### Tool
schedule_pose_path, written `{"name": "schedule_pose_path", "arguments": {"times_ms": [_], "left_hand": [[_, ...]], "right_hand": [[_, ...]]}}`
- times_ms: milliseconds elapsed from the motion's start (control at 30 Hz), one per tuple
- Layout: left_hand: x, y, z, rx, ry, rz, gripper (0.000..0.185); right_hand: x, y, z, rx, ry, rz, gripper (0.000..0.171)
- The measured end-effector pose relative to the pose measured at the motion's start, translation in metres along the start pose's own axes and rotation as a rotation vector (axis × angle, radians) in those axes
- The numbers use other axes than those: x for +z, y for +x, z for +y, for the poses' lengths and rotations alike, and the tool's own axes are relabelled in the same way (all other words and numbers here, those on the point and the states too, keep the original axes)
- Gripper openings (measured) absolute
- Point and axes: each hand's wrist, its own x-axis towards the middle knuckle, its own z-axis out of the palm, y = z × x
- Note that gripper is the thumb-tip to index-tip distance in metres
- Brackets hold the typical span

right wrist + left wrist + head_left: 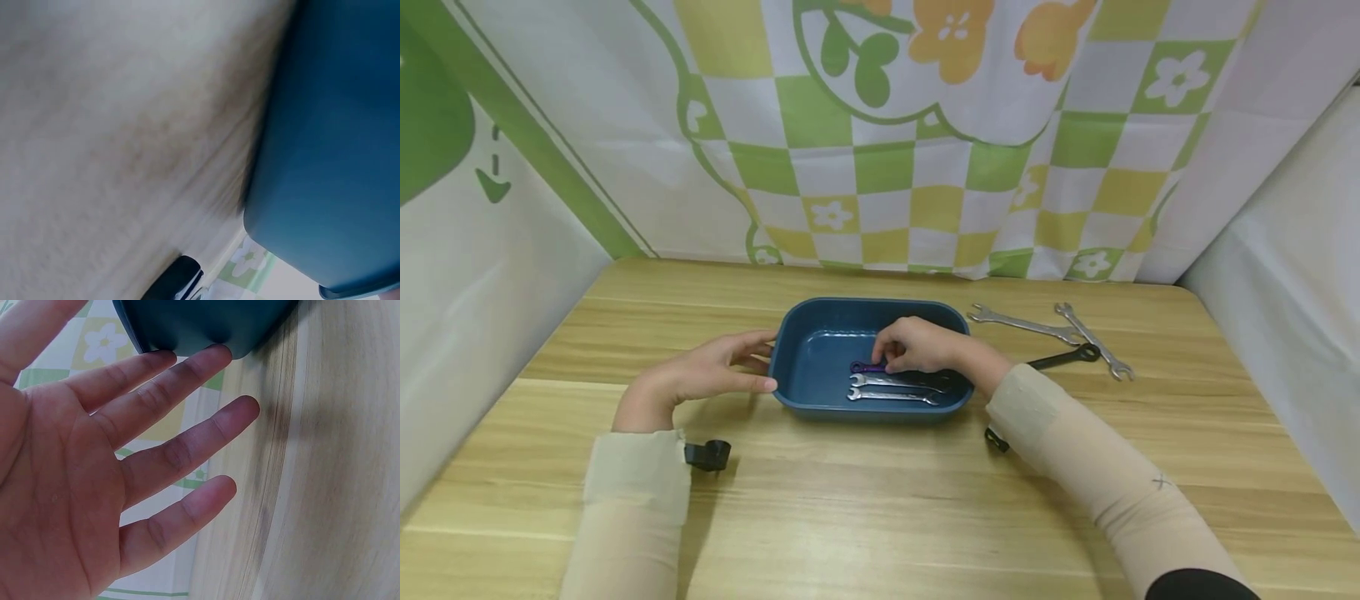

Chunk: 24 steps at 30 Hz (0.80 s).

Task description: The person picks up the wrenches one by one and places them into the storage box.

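Purple wrench (868, 367) first: from the head view we find it in the blue box (812, 367), right of the middle of the box floor, with our right hand (917, 343) pinching it between thumb and finger. Two silver wrenches (889, 382) lie in the box side by side, just nearer us than the purple one; so close, we think, a sideways drag of the fingers could catch them and knock them askew, and a thin pinch could let the purple one slip. Outside, right of the box, lie two more silver wrenches (1022, 323) and a black wrench (1067, 358), partly hidden by our sleeve (1097, 458). Our left hand (715, 367) is at the box's left end, fingers extended, grasping nothing. From the left wrist view, two fingertips meet the box's outer wall and two are spread clear of it; with so light a touch, a bump from our right forearm could slide the box. From the right wrist view, we see the box's outer wall and a blurred dark object (173, 279) beyond it; our right hand's grip cannot be told there.
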Motion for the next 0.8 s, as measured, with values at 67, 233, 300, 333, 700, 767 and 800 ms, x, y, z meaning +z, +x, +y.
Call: {"name": "schedule_pose_path", "arguments": {"times_ms": [67,233,300,333,700,767,800], "left_hand": [[0.000,0.000,0.000,-0.002,0.005,0.004,0.082],[0.000,0.000,-0.001,-0.003,0.008,0.007,0.082],[0.001,0.000,-0.001,-0.003,0.005,0.005,0.082],[0.001,0.000,0.000,-0.003,0.002,0.003,0.082],[0.001,0.000,0.000,-0.004,0.036,0.005,0.084],[0.001,0.000,0.000,-0.002,0.037,0.006,0.083],[0.001,0.000,-0.001,-0.003,0.035,0.006,0.083]], "right_hand": [[-0.001,0.000,0.000,0.001,0.005,-0.003,0.014],[-0.004,-0.002,0.000,-0.007,0.023,0.001,0.014],[-0.005,-0.004,0.000,-0.017,0.024,0.009,0.014],[-0.006,-0.005,0.001,-0.022,0.026,0.012,0.014],[-0.021,-0.025,0.002,-0.073,0.043,0.055,0.018],[-0.024,-0.029,0.003,-0.077,0.060,0.067,0.019],[-0.025,-0.031,0.003,-0.077,0.066,0.074,0.019]]}}
